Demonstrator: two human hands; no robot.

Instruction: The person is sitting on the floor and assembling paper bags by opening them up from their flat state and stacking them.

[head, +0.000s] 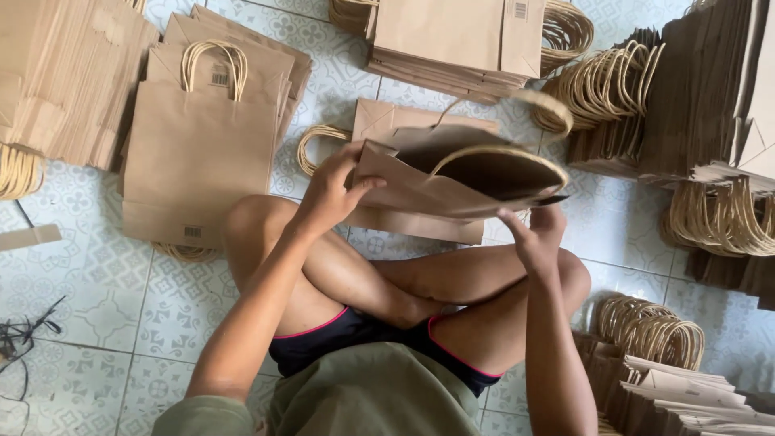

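Observation:
I sit cross-legged on a patterned tile floor. Both hands hold one brown paper bag (420, 182) with twisted paper handles, lifted above my knees, its mouth pulled open and facing right. My left hand (333, 192) grips the bag's left edge near its base. My right hand (534, 230) grips the lower rim of the open mouth. Under the held bag lies another flat brown bag (379, 121) on the floor.
A flat pile of finished bags (198, 145) lies at left beside a fanned stack (69, 81). More stacks sit at the top (452, 40), right (694, 89) and lower right (670, 387). Black cord (24, 335) lies at far left.

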